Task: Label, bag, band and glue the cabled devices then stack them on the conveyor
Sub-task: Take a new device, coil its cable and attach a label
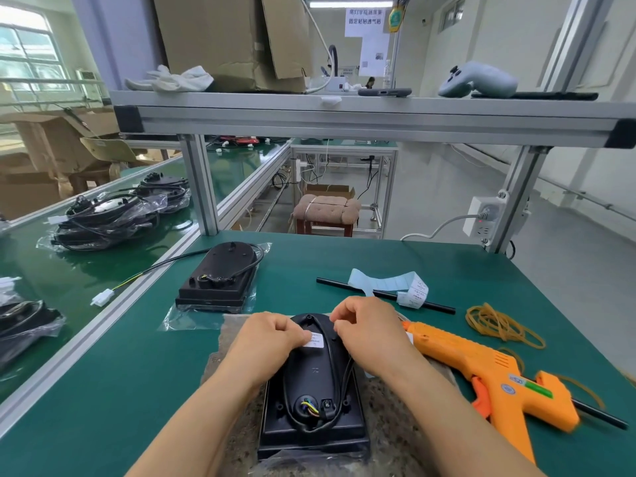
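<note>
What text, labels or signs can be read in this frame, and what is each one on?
White paper sign hanging beyond the shelf: two lines of Chinese characters, too blurred to quote reliably.
White label on the black device under both hands: print too small to read.
Label strip on the green table: print unreadable.
Round stickers on the orange glue gun: blurred.
Yellow-green badge by the sign: illegible.

matt black plastic device [315,383] with a white paper label [316,340]; coarse speckled grey-brown mat [395,407], rough; smooth green table surface [137,356], slightly glossy; glossy orange plastic glue gun [495,373]; brushed aluminium frame [344,117]; tan rubber bands [499,323].
</note>
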{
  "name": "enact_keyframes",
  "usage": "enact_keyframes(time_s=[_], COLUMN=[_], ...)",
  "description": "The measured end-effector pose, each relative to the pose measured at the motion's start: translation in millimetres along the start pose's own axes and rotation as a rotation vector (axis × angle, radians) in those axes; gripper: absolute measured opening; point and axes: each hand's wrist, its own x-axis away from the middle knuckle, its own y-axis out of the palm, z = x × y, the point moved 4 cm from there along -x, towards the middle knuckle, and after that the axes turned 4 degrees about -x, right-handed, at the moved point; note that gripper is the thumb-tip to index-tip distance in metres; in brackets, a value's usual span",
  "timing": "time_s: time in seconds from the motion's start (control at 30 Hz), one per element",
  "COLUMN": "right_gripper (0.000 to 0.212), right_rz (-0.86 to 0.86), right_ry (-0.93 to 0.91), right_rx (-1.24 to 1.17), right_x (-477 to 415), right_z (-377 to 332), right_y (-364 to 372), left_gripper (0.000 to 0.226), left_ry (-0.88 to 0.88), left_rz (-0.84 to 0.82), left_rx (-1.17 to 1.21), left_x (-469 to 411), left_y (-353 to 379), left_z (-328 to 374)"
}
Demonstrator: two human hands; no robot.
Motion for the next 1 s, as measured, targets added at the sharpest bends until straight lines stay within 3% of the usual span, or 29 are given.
enact_keyframes(time_s=[0.3,0.5,0.8,1.0], right_gripper=[0.02,0.008,0.022,0.02], right_rz=[-0.02,0.005,0.03,0.042], right_ry=[0.014,-0.027,-0.023,0.009], right_rx=[0.024,0.057,0.087,0.026], right_x=[-2.1,-2.1,2.3,2.6], right_z=[7.6,8.7,7.5,9.5], right_y=[6.5,12.7,22.7,26.3], left_gripper=[0.027,0.031,0.028,0.05], left_ry=[0.027,0.061,0.109,0.015], left_rz=[0.072,0.149,0.211,0.212], left_rx=[-0.323,-0.471,-0.693,-0.383], left_x=[0.1,6.7,6.9,-0.8], left_y=[2.2,5.5,4.2,4.8], left_z=[3.5,12.9,14.4,-4.7])
